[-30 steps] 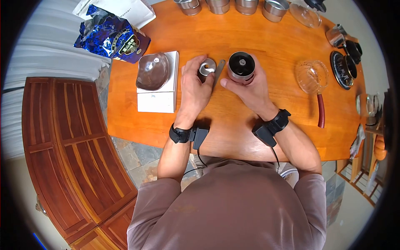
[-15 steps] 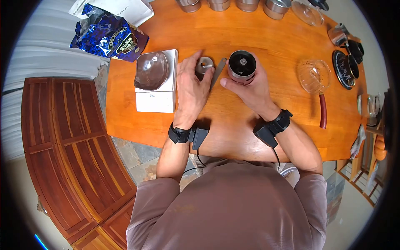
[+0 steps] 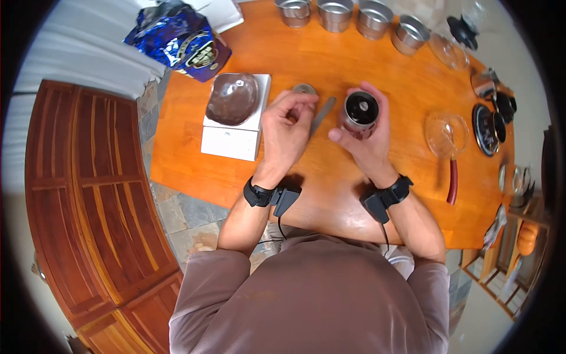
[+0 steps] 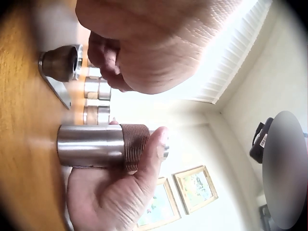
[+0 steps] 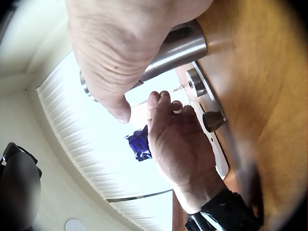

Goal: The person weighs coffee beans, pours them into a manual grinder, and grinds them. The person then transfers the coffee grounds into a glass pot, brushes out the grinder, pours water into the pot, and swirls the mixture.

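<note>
My right hand (image 3: 372, 141) grips a steel coffee grinder (image 3: 361, 111), its fingers and thumb around the body. The grinder is upright, with a dark open top and a ribbed brown band (image 4: 135, 147). My left hand (image 3: 286, 130) is raised at the near side of the grinder's crank (image 3: 323, 113), fingers drawn together. In the right wrist view, its fingertips pinch a small round shiny piece (image 5: 176, 107); the exact kind I cannot tell. The crank lies on the table, with a metal disc (image 5: 195, 82) and a brown knob (image 5: 212, 121). My left fingers partly cover the disc in the head view.
Left of my hands, a brown dish (image 3: 233, 99) sits on a white scale (image 3: 230, 141). A blue foil bag (image 3: 186, 44) stands behind it. Several steel cups (image 3: 374, 19) line the far edge. A glass vessel with a red handle (image 3: 453, 180) is to the right, near a dark plate (image 3: 484, 131).
My left fingers have come up off the metal disc and closed together on the small piece. The right hand keeps hold of the grinder. The head view has shifted slightly.
</note>
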A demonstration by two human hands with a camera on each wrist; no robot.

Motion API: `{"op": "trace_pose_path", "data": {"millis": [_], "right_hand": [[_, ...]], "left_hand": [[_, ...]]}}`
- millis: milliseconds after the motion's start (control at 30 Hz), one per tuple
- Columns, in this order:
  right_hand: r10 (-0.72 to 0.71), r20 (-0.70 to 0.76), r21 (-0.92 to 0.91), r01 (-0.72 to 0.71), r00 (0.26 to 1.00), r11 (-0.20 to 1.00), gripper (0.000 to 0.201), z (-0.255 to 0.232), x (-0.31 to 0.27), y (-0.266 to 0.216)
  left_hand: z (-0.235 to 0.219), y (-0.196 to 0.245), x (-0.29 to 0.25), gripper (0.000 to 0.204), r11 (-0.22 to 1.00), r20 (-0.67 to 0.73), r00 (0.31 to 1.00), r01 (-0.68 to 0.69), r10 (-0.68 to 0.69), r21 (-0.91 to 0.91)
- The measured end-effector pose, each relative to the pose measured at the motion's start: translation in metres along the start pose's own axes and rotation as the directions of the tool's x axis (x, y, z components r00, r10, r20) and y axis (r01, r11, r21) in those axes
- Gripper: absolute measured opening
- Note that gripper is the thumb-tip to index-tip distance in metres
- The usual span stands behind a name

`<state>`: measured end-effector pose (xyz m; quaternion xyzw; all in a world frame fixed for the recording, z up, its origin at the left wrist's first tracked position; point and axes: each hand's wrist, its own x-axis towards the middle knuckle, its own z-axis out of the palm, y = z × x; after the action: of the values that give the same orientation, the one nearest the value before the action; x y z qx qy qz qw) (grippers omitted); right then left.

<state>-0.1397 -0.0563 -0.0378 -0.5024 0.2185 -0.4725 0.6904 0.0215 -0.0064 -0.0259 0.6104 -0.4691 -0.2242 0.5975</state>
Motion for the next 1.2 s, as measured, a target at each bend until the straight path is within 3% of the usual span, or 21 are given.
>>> {"op": "trace_pose_path", "data": {"millis": [67, 133, 167, 200, 233, 267, 300, 367, 433, 467, 533, 767, 867, 967, 1033, 1100, 1167, 1200], "right_hand": [[-0.088, 0.025, -0.088, 0.090, 0.996, 0.992, 0.104, -0.001, -0.002, 0.000], [-0.168, 0.017, -0.075, 0.169, 0.986, 0.983, 0.104, -0.004, -0.001, 0.005], [-0.240, -0.025, -0.058, 0.238, 0.970, 0.969, 0.105, -0.006, 0.000, 0.005], [-0.252, -0.043, -0.203, 0.238, 0.967, 0.950, 0.111, -0.007, 0.000, 0.002], [-0.262, -0.027, -0.202, 0.251, 0.965, 0.947, 0.111, -0.009, 0.001, 0.002], [-0.292, -0.065, -0.247, 0.269, 0.954, 0.931, 0.114, -0.012, 0.003, 0.005], [-0.321, -0.102, -0.291, 0.281, 0.941, 0.915, 0.117, -0.012, 0.002, 0.005], [-0.309, -0.115, -0.290, 0.266, 0.944, 0.919, 0.119, -0.005, 0.001, 0.000], [-0.359, -0.134, -0.327, 0.301, 0.924, 0.896, 0.119, -0.008, 0.002, 0.002], [-0.423, -0.115, -0.381, 0.354, 0.899, 0.854, 0.108, -0.006, 0.003, 0.002], [-0.440, -0.099, -0.403, 0.369, 0.892, 0.838, 0.108, -0.007, 0.003, 0.003], [-0.501, -0.086, -0.431, 0.421, 0.861, 0.798, 0.103, -0.016, 0.014, -0.007], [-0.568, -0.114, -0.459, 0.464, 0.815, 0.758, 0.098, -0.016, 0.017, -0.024], [-0.598, -0.052, -0.498, 0.498, 0.800, 0.710, 0.098, -0.007, 0.020, -0.052], [-0.625, 0.010, -0.495, 0.547, 0.780, 0.675, 0.095, 0.002, 0.023, -0.078], [-0.633, 0.129, -0.520, 0.596, 0.763, 0.612, 0.091, 0.012, 0.028, -0.106], [-0.631, 0.188, -0.457, 0.636, 0.753, 0.622, 0.082, 0.029, 0.037, -0.133], [-0.588, 0.237, -0.498, 0.616, 0.774, 0.610, 0.075, 0.040, 0.040, -0.147]], "left_hand": [[-0.005, 0.005, 0.001, 0.010, 1.000, -0.022, 1.000, -0.006, 0.006, -0.013], [-0.014, 0.019, 0.003, 0.012, 0.975, 0.051, 0.977, 0.211, -0.208, -0.066], [-0.023, 0.029, 0.001, 0.012, 0.978, 0.033, 0.981, 0.193, -0.191, -0.077], [-0.036, 0.043, -0.004, 0.012, 0.973, 0.246, 0.947, 0.225, -0.204, -0.059], [-0.050, 0.058, -0.011, 0.012, 0.967, 0.452, 0.866, 0.255, -0.215, -0.028], [-0.067, 0.080, -0.015, 0.013, 0.980, 0.677, 0.726, 0.197, -0.119, -0.039], [-0.078, 0.098, -0.022, 0.014, 0.988, 0.850, 0.526, 0.144, -0.024, -0.062], [-0.077, 0.109, -0.051, 0.018, 0.924, 0.954, 0.100, 0.240, 0.283, -0.299], [-0.069, 0.118, -0.082, 0.019, 0.844, 0.874, 0.017, 0.251, 0.486, -0.475], [-0.072, 0.116, -0.086, 0.019, 0.842, 0.872, 0.026, 0.245, 0.489, -0.480], [-0.075, 0.110, -0.091, 0.019, 0.803, 0.871, 0.062, 0.360, 0.487, -0.474], [-0.091, 0.097, -0.106, 0.012, 0.807, 0.884, 0.158, 0.363, 0.440, -0.466], [-0.096, 0.095, -0.109, 0.008, 0.803, 0.882, 0.186, 0.366, 0.433, -0.471], [-0.110, 0.095, -0.106, 0.007, 0.785, 0.860, 0.174, 0.351, 0.480, -0.510], [-0.126, 0.097, -0.097, 0.007, 0.814, 0.865, -0.044, 0.363, 0.500, -0.453], [-0.132, 0.096, -0.094, 0.008, 0.823, 0.854, -0.064, 0.310, 0.517, -0.475], [-0.141, 0.105, -0.080, 0.009, 0.896, 0.950, 0.221, 0.338, 0.222, -0.288], [-0.139, 0.109, -0.070, 0.009, 0.886, 0.923, 0.300, 0.320, 0.242, -0.336]]}}
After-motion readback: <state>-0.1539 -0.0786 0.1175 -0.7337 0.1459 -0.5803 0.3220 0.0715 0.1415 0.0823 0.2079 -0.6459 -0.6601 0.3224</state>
